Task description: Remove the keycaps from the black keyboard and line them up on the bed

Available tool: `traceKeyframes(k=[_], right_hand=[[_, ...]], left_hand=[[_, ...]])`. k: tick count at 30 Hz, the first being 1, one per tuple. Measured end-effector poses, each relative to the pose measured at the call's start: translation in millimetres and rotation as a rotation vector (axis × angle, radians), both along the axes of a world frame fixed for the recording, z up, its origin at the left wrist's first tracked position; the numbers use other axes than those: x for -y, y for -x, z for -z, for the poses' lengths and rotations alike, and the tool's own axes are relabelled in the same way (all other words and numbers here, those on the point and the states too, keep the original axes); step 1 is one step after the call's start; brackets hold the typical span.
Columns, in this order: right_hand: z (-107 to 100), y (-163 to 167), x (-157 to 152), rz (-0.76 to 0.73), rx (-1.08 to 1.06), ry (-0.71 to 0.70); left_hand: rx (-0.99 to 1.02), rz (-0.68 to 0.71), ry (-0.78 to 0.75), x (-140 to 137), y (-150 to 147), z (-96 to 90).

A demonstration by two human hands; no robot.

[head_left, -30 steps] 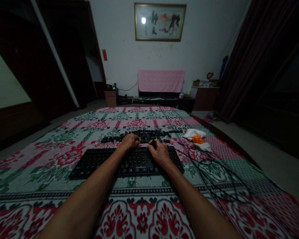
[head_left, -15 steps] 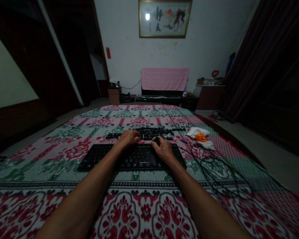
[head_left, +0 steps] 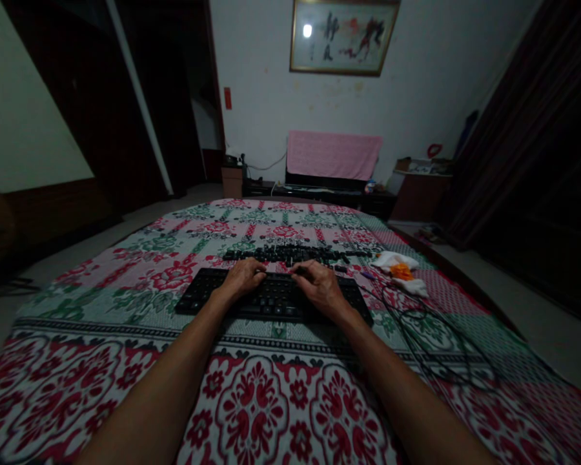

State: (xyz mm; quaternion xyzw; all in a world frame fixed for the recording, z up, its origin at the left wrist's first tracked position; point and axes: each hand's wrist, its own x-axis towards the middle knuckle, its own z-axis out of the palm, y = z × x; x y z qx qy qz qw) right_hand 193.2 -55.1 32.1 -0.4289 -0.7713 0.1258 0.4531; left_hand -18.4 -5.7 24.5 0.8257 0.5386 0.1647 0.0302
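A black keyboard [head_left: 266, 311] lies on the patterned cloth before me; many of its positions show no keycaps, while the bottom row keeps some. Over its back edge, left of the middle, my left hand [head_left: 242, 278] is closed with curled fingers; what its fingertips hold, if anything, is too small to make out. My right hand [head_left: 322, 287] is above the keyboard's right half, thumb and fingers pinched on a small dark piece [head_left: 301, 270]. Just behind the keyboard, loose black keycaps [head_left: 310, 252] lie in rough rows, partly hidden by my hands.
To the right lie a white and orange cloth [head_left: 403, 271], a small purple item [head_left: 366, 275] and a looped black cable [head_left: 423, 314]. The patterned tablecloth [head_left: 252, 400] covers the table. A pink towel [head_left: 334, 155] hangs by the far wall.
The view has shifted, so the scene sits farther right. My right fingers have moved left relative to the keyboard and closer to my left hand, still pinching the dark piece.
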Motion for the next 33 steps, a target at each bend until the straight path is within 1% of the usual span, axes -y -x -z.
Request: traceKeyframes(k=[4, 6, 10, 14, 20, 29, 33], right_hand=[[1.0, 13.8, 5.6, -0.204, -0.016, 0.16], [4.0, 17.2, 7.0, -0.257, 0.0, 0.202], [9.1, 18.1, 6.6, -0.266, 0.018, 0.238], [9.4, 20.0, 5.9, -0.278, 0.034, 0.269], [8.4, 25.6, 5.9, -0.328, 0.053, 0.242], [5.7, 35.4, 8.6, -0.334, 0.144, 0.12], [7.3, 38.9, 8.2, -0.332, 0.129, 0.098]], left_hand=[[0.008, 0.006, 0.004, -1.5, 1.1, -0.2], [0.003, 0.009, 0.001, -1.8, 1.4, -0.2], [-0.008, 0.004, -0.006, -1.8, 1.4, 0.1], [-0.01, 0.002, -0.003, -2.5, 1.3, 1.0], [-0.032, 0.004, -0.016, -5.3, 2.0, 3.6], [-0.022, 0.007, 0.007, -6.0, 2.0, 4.7], [-0.027, 0.017, -0.005, -4.5, 1.7, 4.4]])
